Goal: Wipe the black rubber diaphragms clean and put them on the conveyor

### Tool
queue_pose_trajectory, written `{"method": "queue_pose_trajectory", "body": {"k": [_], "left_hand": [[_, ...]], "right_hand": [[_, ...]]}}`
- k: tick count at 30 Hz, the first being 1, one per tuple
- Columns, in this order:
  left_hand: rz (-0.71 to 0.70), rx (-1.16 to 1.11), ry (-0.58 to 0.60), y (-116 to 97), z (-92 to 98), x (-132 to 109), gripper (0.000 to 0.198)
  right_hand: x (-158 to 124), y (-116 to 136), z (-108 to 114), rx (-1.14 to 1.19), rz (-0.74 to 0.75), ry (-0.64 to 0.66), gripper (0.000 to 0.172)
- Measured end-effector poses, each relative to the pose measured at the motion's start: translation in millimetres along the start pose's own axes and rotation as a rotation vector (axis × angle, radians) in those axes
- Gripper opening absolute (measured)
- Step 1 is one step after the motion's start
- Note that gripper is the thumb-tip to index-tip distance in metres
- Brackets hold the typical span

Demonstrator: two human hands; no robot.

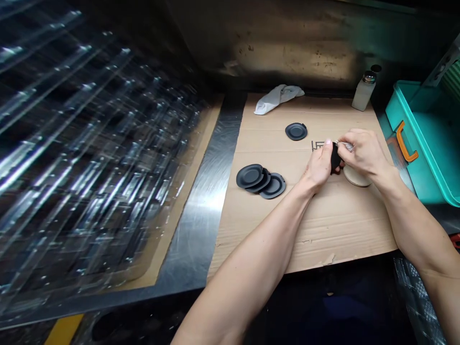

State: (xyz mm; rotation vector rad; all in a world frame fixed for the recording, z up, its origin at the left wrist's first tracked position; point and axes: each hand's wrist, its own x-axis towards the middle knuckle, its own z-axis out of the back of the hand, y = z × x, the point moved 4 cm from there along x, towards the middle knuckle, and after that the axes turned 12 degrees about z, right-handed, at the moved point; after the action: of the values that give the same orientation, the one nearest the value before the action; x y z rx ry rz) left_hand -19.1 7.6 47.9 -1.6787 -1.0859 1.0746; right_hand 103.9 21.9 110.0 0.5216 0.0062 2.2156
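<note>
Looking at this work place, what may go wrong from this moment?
The black part in the left hand might slip, since the right hand presses close beside it. The overlapping black discs could slide apart if the left forearm brushes them. The narrow bottle near the teal bin might tip if bumped.

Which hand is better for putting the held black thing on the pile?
Probably the left hand: it's gripping the black piece and is nearer the disc pile than the right hand.
</note>
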Motion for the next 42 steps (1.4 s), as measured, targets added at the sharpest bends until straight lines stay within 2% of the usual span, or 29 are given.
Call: {"method": "queue_pose_trajectory", "body": {"k": [6, 10, 13, 15, 17, 19, 22, 24, 26, 29, 32, 34, 36, 40, 42], "left_hand": [[0.011, -0.073, 0.042, 5.6, 0.0, 3.6, 0.062], [0.083, -0.255, 0.070, 5.8, 1.8, 6.0, 0.055], [0.221, -0.457, 0.139, 0.3, 4.0, 3.1, 0.055], [0.305, -0.576, 0.184, -5.3, 6.9, -1.0, 0.059], [0.344, -0.687, 0.190, -10.9, 11.3, -4.6, 0.059], [0.362, -0.783, 0.184, -14.8, 14.8, -6.8, 0.057], [0.380, -0.884, 0.179, -17.4, 16.4, -7.6, 0.055], [0.378, -0.920, 0.163, -17.9, 16.8, -6.9, 0.055], [0.365, -0.924, 0.143, -18.1, 17.7, -5.7, 0.055], [0.328, -0.887, 0.123, -17.9, 20.4, -2.9, 0.049], [0.281, -0.857, 0.109, -17.6, 24.8, 0.1, 0.044], [0.258, -0.849, 0.095, -17.1, 27.5, 1.9, 0.042], [0.240, -0.843, 0.081, -16.0, 28.5, 3.5, 0.039], [0.201, -0.841, 0.060, -12.1, 23.0, 5.6, 0.031], [0.199, -0.829, 0.041, -9.4, 18.6, 5.4, 0.032]], "right_hand": [[-0.8, 0.8, -0.8, 0.020, -0.046, -0.022, 0.025], [-3.8, -1.9, -5.0, 0.083, -0.061, -0.059, 0.023], [-7.7, -4.2, 4.8, 0.143, -0.067, -0.239, 0.026], [-12.5, -10.6, 15.9, 0.134, -0.126, -0.397, 0.030], [-17.8, -22.8, 23.4, 0.096, -0.221, -0.471, 0.033], [-21.7, -39.0, 23.3, 0.068, -0.326, -0.395, 0.033], [-26.2, -59.3, 15.4, 0.054, -0.444, -0.132, 0.030], [-28.8, -62.4, 14.0, 0.015, -0.473, 0.029, 0.029], [-30.4, -55.5, 20.1, -0.080, -0.466, 0.127, 0.032], [-32.6, -32.4, 30.0, -0.149, -0.407, 0.294, 0.042], [-37.9, -9.7, 25.0, -0.076, -0.323, 0.568, 0.047], [-38.4, -2.7, 19.4, -0.076, -0.274, 0.622, 0.041], [-33.0, -0.5, 14.6, -0.041, -0.218, 0.502, 0.033], [-18.0, 8.7, 6.6, 0.165, -0.143, 0.019, 0.037], [-14.6, 21.3, -4.1, 0.162, -0.163, -0.073, 0.036]]}}
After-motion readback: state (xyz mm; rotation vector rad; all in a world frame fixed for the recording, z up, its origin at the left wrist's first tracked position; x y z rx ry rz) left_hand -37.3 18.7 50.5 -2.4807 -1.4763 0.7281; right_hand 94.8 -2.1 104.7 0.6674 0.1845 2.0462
